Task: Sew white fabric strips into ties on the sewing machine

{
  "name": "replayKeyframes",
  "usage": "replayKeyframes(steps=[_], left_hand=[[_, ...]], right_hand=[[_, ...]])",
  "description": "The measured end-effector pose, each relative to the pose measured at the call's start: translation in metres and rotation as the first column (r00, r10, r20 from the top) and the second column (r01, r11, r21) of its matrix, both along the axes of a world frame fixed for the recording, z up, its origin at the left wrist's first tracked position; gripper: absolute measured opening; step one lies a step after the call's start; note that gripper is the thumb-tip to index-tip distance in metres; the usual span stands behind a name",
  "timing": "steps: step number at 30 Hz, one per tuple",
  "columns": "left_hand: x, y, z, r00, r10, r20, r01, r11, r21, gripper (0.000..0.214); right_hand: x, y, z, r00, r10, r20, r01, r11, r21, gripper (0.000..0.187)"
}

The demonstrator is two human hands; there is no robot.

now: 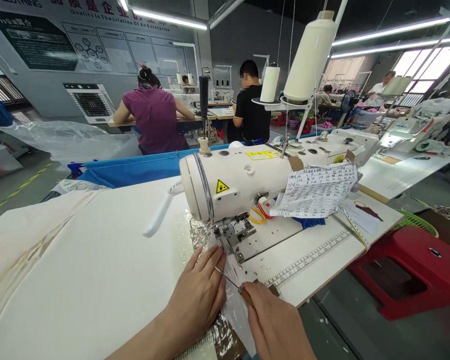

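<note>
My left hand lies over thin white fabric, its fingers stretched forward right up to the presser foot area of a white sewing machine. Closed around the wooden handle of an awl is my right hand. The awl's thin metal shaft points left, its tip beside my left hand. The fabric runs from the machine's foot down between both hands. Shiny clear film covers part of the table beneath. My left palm and fingers hide part of the cloth.
Yellow-handled scissors lie behind the needle area. A handwritten sheet hangs on the machine. A ruler strip runs along the white table. Pale cloth lies left, a red stool stands right. Several people sit at other machines.
</note>
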State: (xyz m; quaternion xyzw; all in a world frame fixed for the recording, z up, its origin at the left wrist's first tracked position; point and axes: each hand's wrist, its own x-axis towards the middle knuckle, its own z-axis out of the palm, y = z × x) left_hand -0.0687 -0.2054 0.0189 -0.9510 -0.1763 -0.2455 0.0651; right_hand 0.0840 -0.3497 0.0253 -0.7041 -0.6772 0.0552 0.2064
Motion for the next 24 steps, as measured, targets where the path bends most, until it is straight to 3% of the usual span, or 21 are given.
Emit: replayKeyframes(steps=[15,24], left_hand=[[0.004,0.021,0.001,0.996,0.085,0.009,-0.085,0.996,-0.005,0.039],[0.000,0.041,0.005,0.996,0.090,-0.028,-0.088,0.994,0.062,0.035]], right_hand=[[-0.003,0.026,0.001,0.998,-0.015,0.069,0.007,0.993,0.114,0.034],[-0.009,0.031,-0.002,0.996,-0.028,-0.088,0.045,0.978,0.202,0.030]])
